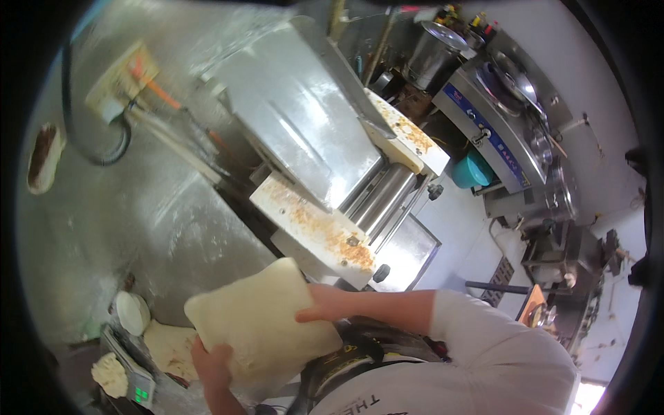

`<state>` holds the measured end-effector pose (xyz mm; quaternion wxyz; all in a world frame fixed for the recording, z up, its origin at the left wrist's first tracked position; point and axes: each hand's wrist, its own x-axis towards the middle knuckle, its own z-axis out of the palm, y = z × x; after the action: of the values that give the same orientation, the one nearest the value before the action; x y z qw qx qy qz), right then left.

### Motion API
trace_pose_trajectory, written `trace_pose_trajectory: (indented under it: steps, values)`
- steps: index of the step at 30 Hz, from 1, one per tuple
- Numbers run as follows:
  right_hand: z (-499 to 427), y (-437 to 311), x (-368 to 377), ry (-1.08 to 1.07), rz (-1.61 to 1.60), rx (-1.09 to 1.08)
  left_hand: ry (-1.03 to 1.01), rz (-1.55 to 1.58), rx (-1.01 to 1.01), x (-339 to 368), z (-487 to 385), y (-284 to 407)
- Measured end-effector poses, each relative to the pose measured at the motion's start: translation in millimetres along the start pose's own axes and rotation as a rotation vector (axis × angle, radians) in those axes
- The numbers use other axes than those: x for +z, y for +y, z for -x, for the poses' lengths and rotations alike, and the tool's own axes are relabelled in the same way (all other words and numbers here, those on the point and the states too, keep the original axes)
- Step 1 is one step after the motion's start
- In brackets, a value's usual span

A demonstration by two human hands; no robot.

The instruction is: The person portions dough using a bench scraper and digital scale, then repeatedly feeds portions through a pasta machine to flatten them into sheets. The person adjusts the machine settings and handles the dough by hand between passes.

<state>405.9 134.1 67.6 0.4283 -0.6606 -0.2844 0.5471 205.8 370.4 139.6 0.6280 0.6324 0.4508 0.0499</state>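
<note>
A thick folded sheet of pale dough (259,316) hangs between my hands, in front of my body. My left hand (212,360) grips its lower left edge, thumb on the near face. My right hand (327,303) holds the right edge, with the thumb lying over the face and the other fingers hidden behind. Just beyond the dough stands a dough sheeter, whose steel roller (386,199) sits below a sloping metal feed plate (306,124). A second flat piece of dough (168,345) rests on the steel worktable (176,249), left of my left hand.
A digital scale (140,389) carries a lump of dough (110,374), and a white bowl (133,313) is beside it. A power strip (122,78) with cables lies on the table's far side. A stove (487,129) and a turquoise bucket (472,170) are at the right.
</note>
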Motion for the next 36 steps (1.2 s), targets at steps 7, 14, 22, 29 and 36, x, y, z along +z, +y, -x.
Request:
trace_pose_trajectory:
  steps: [7,14,22,29,36]
  values:
    - [92,-33,-98,0.614,-0.684,-0.313,-0.352,-0.356,0.546,155,-59,248]
    - [42,0,-200,0.732,-1.061,-0.217,-0.674,-0.718,0.485,320,-176,340]
    - [17,60,-254,0.517,0.841,0.067,-0.321,-1.289,0.746,415,-297,228]
    - [-10,83,-285,0.642,0.875,-0.244,-0.112,-1.452,0.653,434,-265,208]
    - [20,80,-265,0.795,0.705,-0.332,-0.081,-1.429,0.64,432,-244,177]
